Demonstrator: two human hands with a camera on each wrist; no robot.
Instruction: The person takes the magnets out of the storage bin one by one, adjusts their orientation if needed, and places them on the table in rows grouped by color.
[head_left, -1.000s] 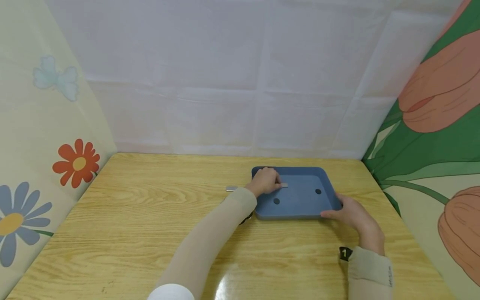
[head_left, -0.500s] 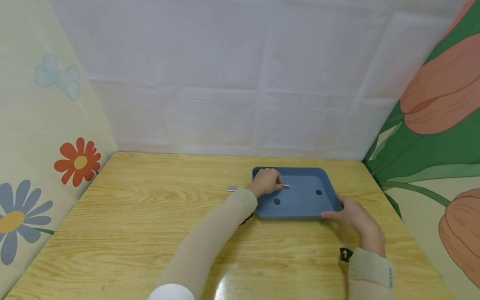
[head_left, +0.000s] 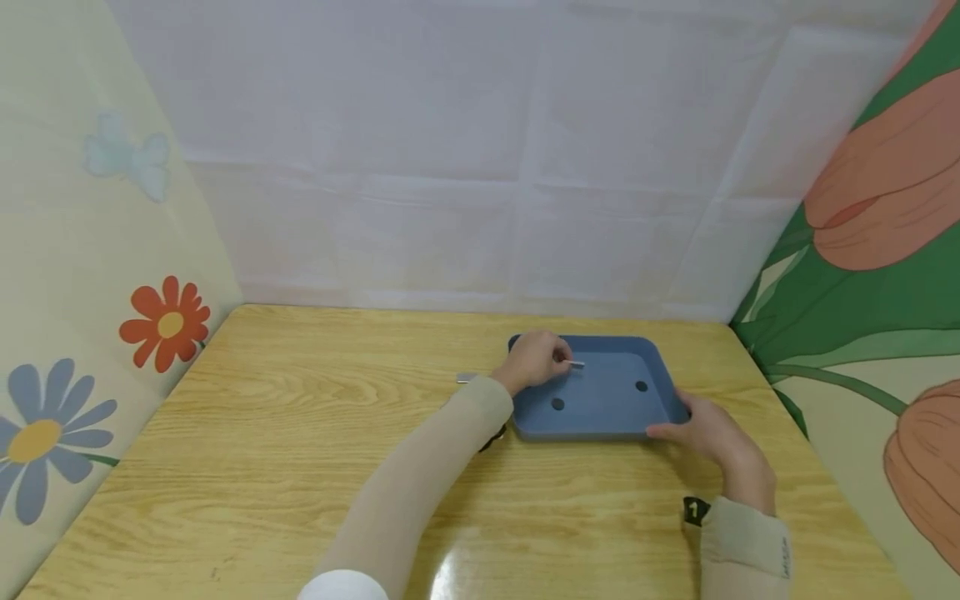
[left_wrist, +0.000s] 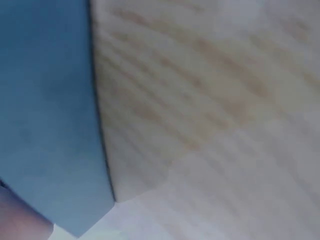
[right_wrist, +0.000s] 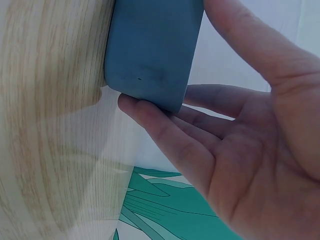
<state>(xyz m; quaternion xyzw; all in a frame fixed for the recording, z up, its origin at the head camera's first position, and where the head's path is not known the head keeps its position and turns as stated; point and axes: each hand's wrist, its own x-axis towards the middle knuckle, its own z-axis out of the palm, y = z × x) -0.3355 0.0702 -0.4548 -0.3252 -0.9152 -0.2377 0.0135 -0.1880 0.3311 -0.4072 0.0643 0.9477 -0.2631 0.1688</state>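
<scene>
A shallow blue tray [head_left: 607, 400] lies on the wooden table, with two dark round discs, a front one [head_left: 558, 404] and a right one [head_left: 641, 386], on its floor. Over the tray's back left part, my left hand [head_left: 531, 360] pinches a small flat silver metal piece [head_left: 577, 364] between thumb and fingers; its near end is hidden by the fingertips. My right hand [head_left: 708, 429] holds the tray at its front right corner. In the right wrist view the thumb is at the rim and the fingers [right_wrist: 170, 135] bear on the outer wall.
Another small silver piece [head_left: 465, 377] lies on the table [head_left: 300, 433] just left of the tray, partly behind the left sleeve. A white cloth [head_left: 450, 167] hangs behind the table, and flower-printed sheets stand at both sides.
The silver piece in my left fingers has turned from showing its flat face to nearly edge-on, and the fingertips have risen slightly. My right hand keeps its hold on the tray corner.
</scene>
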